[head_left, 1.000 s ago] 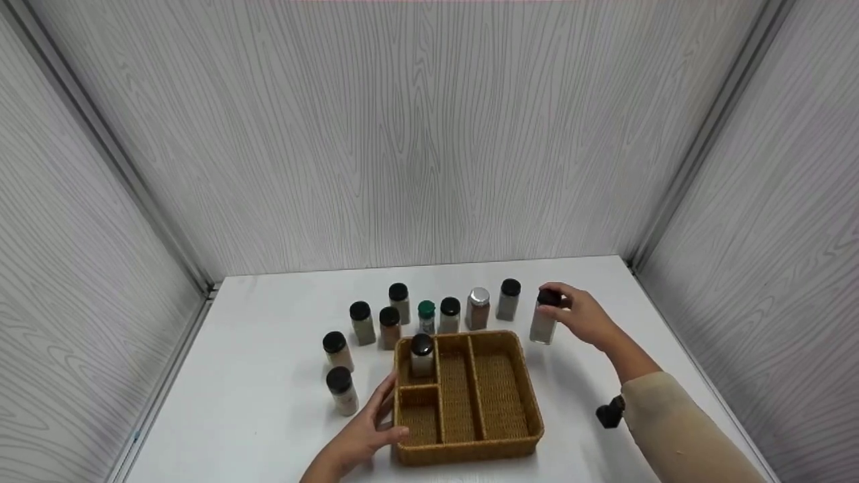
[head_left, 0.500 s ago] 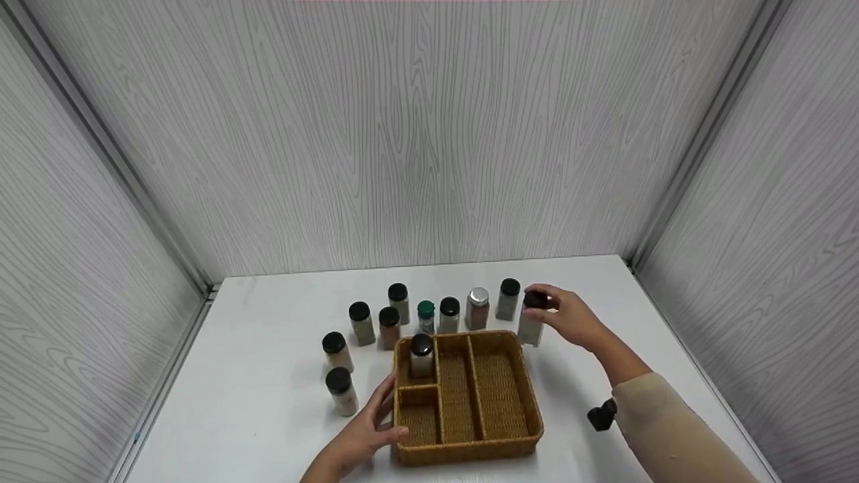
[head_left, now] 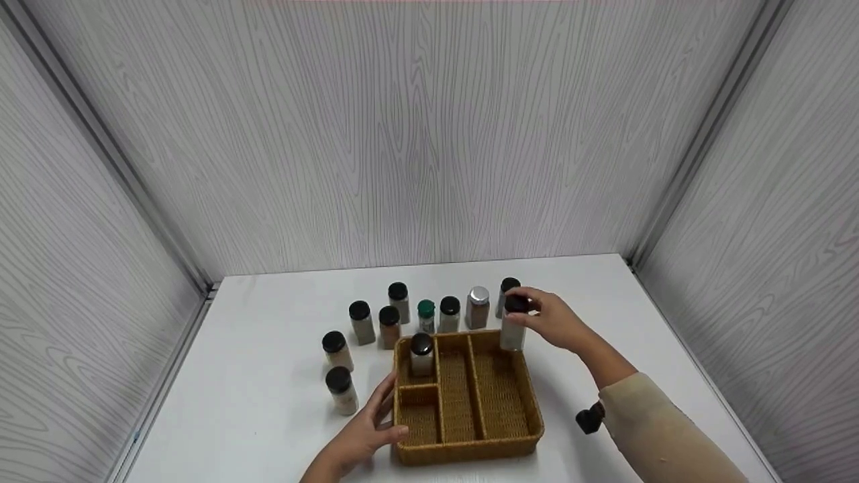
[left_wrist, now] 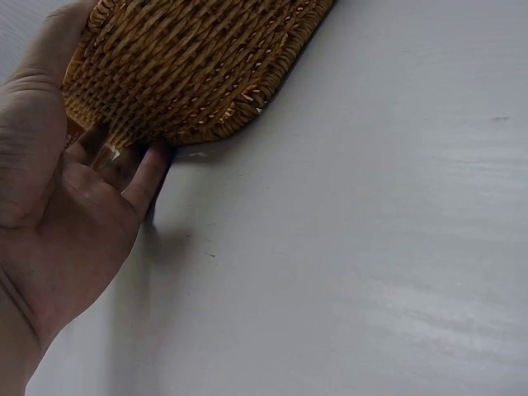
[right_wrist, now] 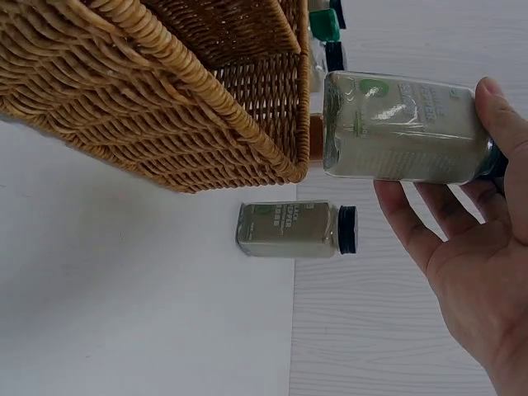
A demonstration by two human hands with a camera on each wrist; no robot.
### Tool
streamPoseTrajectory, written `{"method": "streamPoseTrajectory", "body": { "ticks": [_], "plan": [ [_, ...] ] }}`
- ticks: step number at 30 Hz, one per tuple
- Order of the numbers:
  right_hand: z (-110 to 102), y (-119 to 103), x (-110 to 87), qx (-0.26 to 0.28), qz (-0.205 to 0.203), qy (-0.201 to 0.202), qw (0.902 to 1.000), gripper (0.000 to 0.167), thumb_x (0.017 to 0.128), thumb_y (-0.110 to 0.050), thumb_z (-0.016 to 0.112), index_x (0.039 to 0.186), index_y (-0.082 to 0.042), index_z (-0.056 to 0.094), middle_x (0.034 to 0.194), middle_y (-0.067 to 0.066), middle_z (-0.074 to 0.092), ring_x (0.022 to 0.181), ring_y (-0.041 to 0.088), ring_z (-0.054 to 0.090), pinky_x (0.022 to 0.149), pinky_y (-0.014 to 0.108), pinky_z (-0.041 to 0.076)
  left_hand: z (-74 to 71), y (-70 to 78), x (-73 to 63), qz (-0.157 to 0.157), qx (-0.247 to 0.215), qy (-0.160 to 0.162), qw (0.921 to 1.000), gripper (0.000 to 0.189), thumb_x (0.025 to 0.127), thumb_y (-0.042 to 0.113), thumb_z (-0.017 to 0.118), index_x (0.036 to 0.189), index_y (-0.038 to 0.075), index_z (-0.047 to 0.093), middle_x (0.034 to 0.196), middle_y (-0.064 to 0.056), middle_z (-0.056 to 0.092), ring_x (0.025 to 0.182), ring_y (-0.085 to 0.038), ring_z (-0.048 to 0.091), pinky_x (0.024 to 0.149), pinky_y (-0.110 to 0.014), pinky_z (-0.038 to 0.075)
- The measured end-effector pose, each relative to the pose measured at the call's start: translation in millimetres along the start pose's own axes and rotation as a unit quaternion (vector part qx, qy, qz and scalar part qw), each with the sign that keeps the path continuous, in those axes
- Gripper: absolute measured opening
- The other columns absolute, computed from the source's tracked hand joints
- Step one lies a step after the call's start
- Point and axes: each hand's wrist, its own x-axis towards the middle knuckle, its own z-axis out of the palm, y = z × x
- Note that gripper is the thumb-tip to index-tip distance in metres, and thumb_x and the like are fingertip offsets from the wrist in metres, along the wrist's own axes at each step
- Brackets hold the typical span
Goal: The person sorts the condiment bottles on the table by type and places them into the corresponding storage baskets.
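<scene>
My right hand (head_left: pixel 551 322) grips a clear glass spice jar (right_wrist: pixel 404 125) by its black cap, thumb on one side and fingers on the other. The jar is upright in the head view, over the back right corner of a brown wicker basket (head_left: pixel 470 451) with dividers. Pale powder shows through its glass. My left hand (head_left: pixel 364 431) holds the basket's left side, its thumb over the rim. In the left wrist view, the fingers (left_wrist: pixel 147 177) reach to the bottom edge of the wicker. One black-capped jar (head_left: pixel 422 362) stands in the back left compartment.
Behind the basket stand a green-capped jar (head_left: pixel 427 318), a silver-capped jar (head_left: pixel 478 312) and several black-capped ones. A black pepper jar (right_wrist: pixel 287 229) is just behind the held jar. Two jars, one with pinkish contents (head_left: pixel 345 402), stand left of the basket.
My right hand has carried the spice jar leftward, from beside the basket to over its back right corner. The left hand and the basket have stayed put.
</scene>
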Motion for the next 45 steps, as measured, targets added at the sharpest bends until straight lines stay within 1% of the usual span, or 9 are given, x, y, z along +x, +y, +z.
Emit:
{"method": "streamPoseTrajectory", "body": {
  "ticks": [6,11,18,22,26,31,36,41,45],
  "plan": [
    [12.0,-4.4,2.5,-0.001,-0.009,-0.007,0.9999,0.054,0.102,-0.031,0.077,0.151,-0.015,0.061,0.150,0.026,0.063,0.132,0.047,0.068,0.095,0.041,0.065,0.6,-1.2,0.6,0.004,0.002,-0.003,1.0000,0.098,0.109,0.020,0.068,0.176,0.027,-0.003,0.184,-0.019,-0.004,0.169,-0.051,0.002,0.134,-0.066,0.027],
    [21.4,-8.7,3.9,0.002,-0.020,-0.016,0.9997,0.053,0.103,-0.031,0.076,0.151,-0.013,0.061,0.145,0.026,0.065,0.132,0.047,0.068,0.092,0.038,0.065,0.8,-1.4,0.5,0.003,0.002,-0.001,1.0000,0.098,0.108,0.020,0.068,0.177,0.028,-0.002,0.184,-0.020,-0.003,0.169,-0.051,0.002,0.134,-0.063,0.030],
    [33.9,-18.5,5.7,0.002,-0.044,-0.026,0.9987,0.053,0.103,-0.027,0.076,0.151,-0.008,0.061,0.145,0.023,0.065,0.131,0.042,0.069,0.097,0.041,0.066,1.1,-2.0,-0.5,0.003,0.003,0.001,1.0000,0.100,0.108,0.019,0.069,0.177,0.027,-0.003,0.184,-0.020,-0.002,0.169,-0.051,0.002,0.134,-0.063,0.030],
    [42.3,-23.4,8.0,-0.007,-0.064,-0.029,0.9975,0.051,0.103,-0.025,0.075,0.149,-0.006,0.062,0.143,0.021,0.067,0.130,0.040,0.069,0.101,0.047,0.065,1.4,-1.9,-1.0,0.007,0.004,-0.003,1.0000,0.098,0.109,0.018,0.067,0.176,0.026,-0.004,0.184,-0.019,-0.004,0.169,-0.051,0.002,0.134,-0.065,0.029],
    [51.1,-29.4,11.1,-0.001,-0.075,-0.034,0.9966,0.048,0.103,-0.022,0.076,0.147,-0.007,0.064,0.141,0.022,0.068,0.129,0.040,0.069,0.102,0.051,0.064,1.6,-1.8,-1.0,0.008,0.003,-0.003,1.0000,0.098,0.109,0.018,0.067,0.176,0.025,-0.004,0.184,-0.019,-0.003,0.169,-0.050,0.002,0.134,-0.063,0.030],
    [60.9,-37.0,14.1,0.007,-0.074,-0.038,0.9965,0.046,0.101,-0.022,0.079,0.144,-0.011,0.066,0.141,0.021,0.068,0.126,0.038,0.071,0.097,0.046,0.065,1.8,-1.9,-1.0,0.007,0.004,0.001,1.0000,0.099,0.108,0.019,0.069,0.177,0.026,-0.002,0.184,-0.019,-0.002,0.169,-0.051,0.003,0.134,-0.062,0.030],
    [71.2,-42.0,15.7,0.006,-0.066,-0.036,0.9972,0.045,0.099,-0.024,0.082,0.140,-0.012,0.069,0.135,0.016,0.071,0.121,0.033,0.072,0.094,0.042,0.064,1.9,-1.4,-0.1,0.005,0.000,0.001,1.0000,0.099,0.108,0.018,0.068,0.177,0.026,-0.003,0.184,-0.019,-0.002,0.169,-0.049,0.003,0.135,-0.062,0.028],
    [81.3,-44.6,17.7,0.014,-0.054,-0.044,0.9975,0.044,0.098,-0.023,0.083,0.139,-0.013,0.069,0.136,0.020,0.071,0.126,0.039,0.072,0.092,0.042,0.066,1.7,-1.1,0.2,0.004,0.002,0.000,1.0000,0.096,0.110,0.017,0.065,0.176,0.027,-0.003,0.184,-0.019,-0.002,0.170,-0.049,0.003,0.135,-0.064,0.026],
    [87.7,-44.9,21.6,0.006,-0.046,-0.057,0.9973,0.045,0.097,-0.023,0.084,0.139,-0.013,0.069,0.139,0.021,0.068,0.129,0.042,0.070,0.093,0.047,0.066,1.4,-1.9,-0.1,0.007,0.005,0.004,1.0000,0.098,0.108,0.017,0.068,0.177,0.026,-0.002,0.184,-0.019,0.000,0.169,-0.049,0.004,0.134,-0.064,0.027]
  ]
}}
